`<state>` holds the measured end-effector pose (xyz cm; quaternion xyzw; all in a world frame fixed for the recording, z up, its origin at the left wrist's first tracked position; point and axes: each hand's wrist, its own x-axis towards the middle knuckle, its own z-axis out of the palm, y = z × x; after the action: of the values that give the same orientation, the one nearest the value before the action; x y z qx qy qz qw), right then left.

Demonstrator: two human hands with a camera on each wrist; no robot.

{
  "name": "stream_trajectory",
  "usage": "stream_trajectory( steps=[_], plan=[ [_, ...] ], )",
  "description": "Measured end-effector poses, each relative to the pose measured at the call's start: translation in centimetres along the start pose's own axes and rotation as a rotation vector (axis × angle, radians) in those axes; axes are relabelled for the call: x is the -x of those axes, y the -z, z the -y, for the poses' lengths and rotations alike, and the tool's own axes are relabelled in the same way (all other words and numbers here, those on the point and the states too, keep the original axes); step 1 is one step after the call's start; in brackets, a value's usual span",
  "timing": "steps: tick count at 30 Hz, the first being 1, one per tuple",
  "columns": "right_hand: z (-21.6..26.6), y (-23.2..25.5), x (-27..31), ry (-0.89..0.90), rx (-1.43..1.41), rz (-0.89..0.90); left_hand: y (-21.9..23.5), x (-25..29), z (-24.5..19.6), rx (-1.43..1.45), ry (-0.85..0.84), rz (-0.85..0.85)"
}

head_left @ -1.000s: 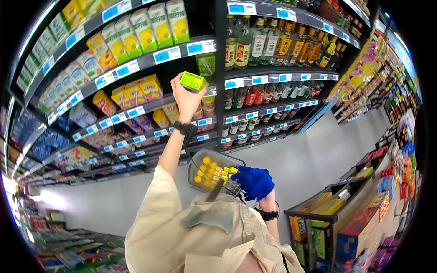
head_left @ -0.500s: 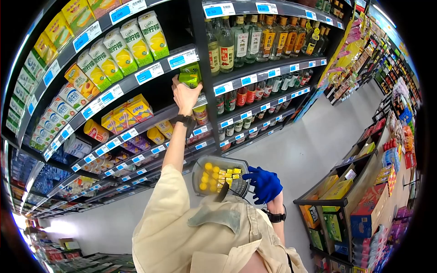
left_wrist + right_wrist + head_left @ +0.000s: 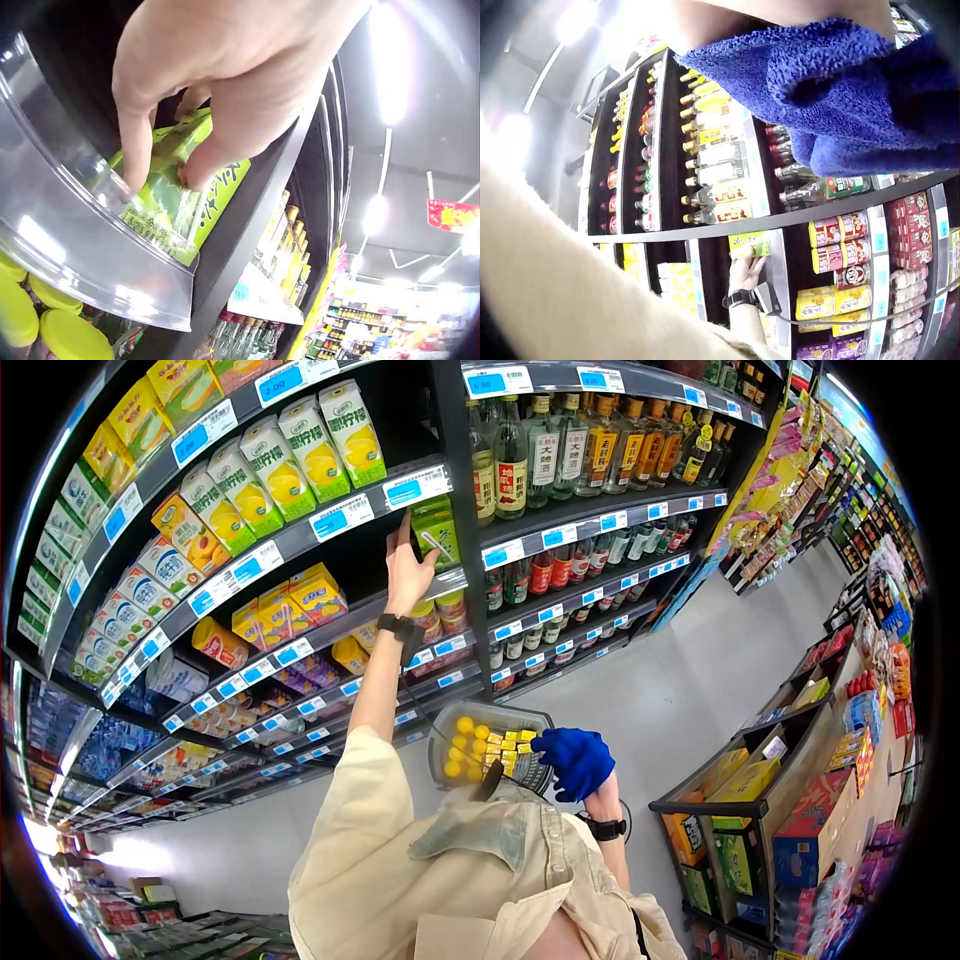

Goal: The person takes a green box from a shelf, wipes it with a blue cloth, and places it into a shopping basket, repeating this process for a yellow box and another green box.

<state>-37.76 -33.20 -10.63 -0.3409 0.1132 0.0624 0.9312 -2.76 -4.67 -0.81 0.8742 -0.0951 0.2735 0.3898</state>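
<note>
In the head view my left hand reaches into a shelf bay, its fingers extended along the left side of a green drink carton. The left wrist view shows fingertips and thumb touching that carton, which sits tilted behind the shelf's clear front lip. My right hand is covered by a fuzzy blue glove-like cloth that hides its fingers. It is at the right end of a grey basket, which holds yellow balls and small yellow boxes.
Lemon drink cartons line the shelf above, and yellow boxes stand left of my left hand. Liquor bottles fill the bay to the right, past an upright divider. A low display rack stands at the right, across the grey floor.
My left hand has brought the green carton from in front of the shelf up into the bay, and its grip has loosened to fingers touching the side. The right hand stays by the basket.
</note>
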Motion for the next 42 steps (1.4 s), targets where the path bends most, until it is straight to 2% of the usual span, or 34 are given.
stream_trajectory(
  steps=[7,8,10,16,20,23,25,27,28,31,32,35,37,38,39,42],
  plan=[
    [-0.1,-0.4,0.2,0.014,0.090,-0.055,-0.5,-0.3,0.1,-0.035,-0.054,-0.048],
    [0.2,-0.9,0.4,0.026,0.079,-0.006,-0.5,-0.4,-0.1,-0.029,-0.047,-0.051],
    [-0.4,0.3,0.5,0.045,0.056,-0.029,-0.9,-0.9,0.6,0.011,-0.045,-0.053],
    [0.0,0.8,1.5,0.100,0.010,-0.092,-0.5,-0.8,1.6,-0.022,-0.067,0.048],
    [-0.3,2.1,1.4,0.120,0.012,-0.072,0.0,-1.0,2.0,-0.018,-0.111,0.093],
    [-1.1,3.1,1.0,0.134,-0.037,-0.120,1.0,-2.9,3.4,0.018,-0.106,0.102],
    [-1.2,2.9,1.0,0.134,-0.055,-0.138,1.0,-5.1,4.6,0.211,0.099,-0.001],
    [-0.9,2.5,1.4,0.124,-0.048,-0.126,1.9,-7.5,4.3,0.332,0.190,0.027],
    [-0.4,2.1,1.7,0.115,-0.034,-0.106,1.4,-8.5,5.4,0.504,0.235,0.041],
    [0.2,1.3,2.2,0.115,-0.029,-0.035,0.1,-11.2,8.8,0.661,0.394,0.201],
    [0.7,0.6,2.6,0.123,-0.010,-0.021,-0.4,-11.7,10.0,0.676,0.383,0.244],
    [1.3,-0.9,3.0,0.165,0.142,-0.030,-1.4,-11.8,9.6,0.659,0.385,0.340],
    [0.9,-0.8,3.1,0.137,0.028,-0.071,-0.9,-11.0,6.7,0.537,0.416,0.405],
    [0.5,-0.4,2.9,0.118,0.000,-0.070,-0.5,-10.1,4.6,0.416,0.398,0.358],
    [0.0,0.1,2.6,0.096,-0.027,-0.069,-0.6,-9.9,4.1,0.445,0.394,0.335],
    [-1.0,0.2,2.1,0.036,-0.052,-0.094,-0.7,-9.4,4.9,0.515,0.373,0.275]
  ],
)
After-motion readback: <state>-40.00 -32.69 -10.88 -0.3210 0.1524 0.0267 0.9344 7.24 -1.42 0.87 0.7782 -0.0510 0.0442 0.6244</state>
